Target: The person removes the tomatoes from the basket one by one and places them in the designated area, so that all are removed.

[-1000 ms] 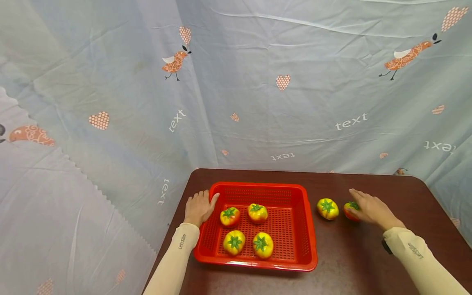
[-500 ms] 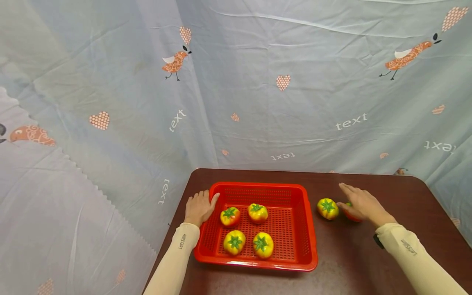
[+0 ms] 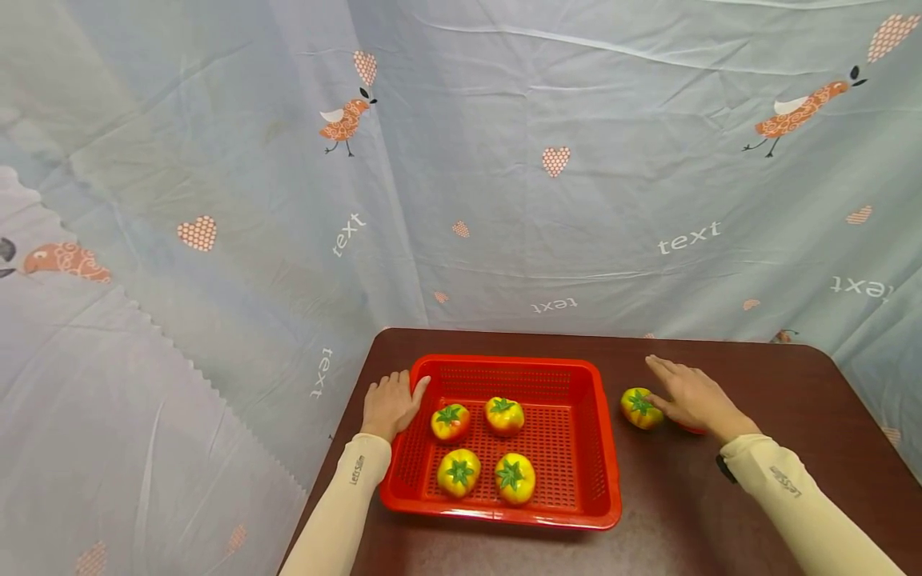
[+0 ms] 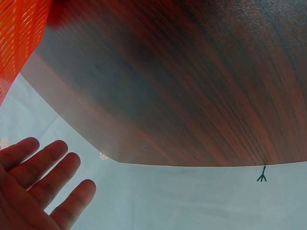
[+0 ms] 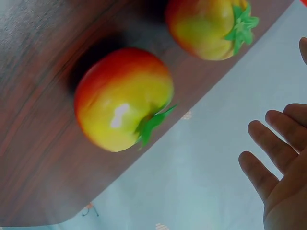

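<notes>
My left hand (image 3: 389,404) is at the left rim of a red plastic basket (image 3: 497,516), its fingers extended; whether it touches the rim, I cannot tell. Four fingers of it appear spread in the left wrist view. Several yellow-red toy tomatoes with green leaves, such as this front tomato (image 3: 515,478), lie inside. Right of the basket, my right hand (image 3: 699,400) hovers with straight fingers and holds nothing. Its thumb overlaps the yellow tomato (image 3: 635,410) in the head view. Beneath the palm, a redder tomato (image 5: 120,96) is mostly hidden from the head view.
A dark brown wooden table (image 3: 648,512) bears everything. Behind it and to the left hangs a pale blue curtain (image 3: 490,200) with bird and heart prints. The basket's walls rise around the tomatoes inside.
My right hand has moved left from over the redder tomato towards the yellow one, covering more of the redder one. My left hand and the tomatoes have stayed in place.
</notes>
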A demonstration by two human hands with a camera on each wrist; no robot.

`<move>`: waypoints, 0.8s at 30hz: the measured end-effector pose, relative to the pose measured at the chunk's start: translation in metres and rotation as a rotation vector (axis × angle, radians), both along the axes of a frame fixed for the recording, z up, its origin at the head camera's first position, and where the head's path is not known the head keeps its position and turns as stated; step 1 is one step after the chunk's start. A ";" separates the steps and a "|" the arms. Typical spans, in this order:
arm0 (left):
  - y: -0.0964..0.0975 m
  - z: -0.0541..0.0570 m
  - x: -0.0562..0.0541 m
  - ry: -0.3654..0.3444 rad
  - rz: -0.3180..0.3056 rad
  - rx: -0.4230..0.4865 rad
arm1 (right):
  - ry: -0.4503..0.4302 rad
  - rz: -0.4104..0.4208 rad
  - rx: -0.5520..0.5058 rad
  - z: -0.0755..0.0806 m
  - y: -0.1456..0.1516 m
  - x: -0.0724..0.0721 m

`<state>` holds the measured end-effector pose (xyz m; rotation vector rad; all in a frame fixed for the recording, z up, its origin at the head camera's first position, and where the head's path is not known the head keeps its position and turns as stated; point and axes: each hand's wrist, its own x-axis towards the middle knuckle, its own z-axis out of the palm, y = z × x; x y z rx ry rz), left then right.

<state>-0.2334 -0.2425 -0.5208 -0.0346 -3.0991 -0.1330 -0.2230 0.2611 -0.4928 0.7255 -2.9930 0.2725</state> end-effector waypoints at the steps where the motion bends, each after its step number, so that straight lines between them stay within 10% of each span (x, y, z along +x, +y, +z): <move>1: 0.000 0.000 0.000 0.000 0.000 0.001 | 0.008 0.006 -0.002 0.000 -0.002 0.000; 24: 0.001 0.000 -0.001 -0.004 0.004 0.003 | 0.003 0.055 -0.024 0.006 -0.045 -0.004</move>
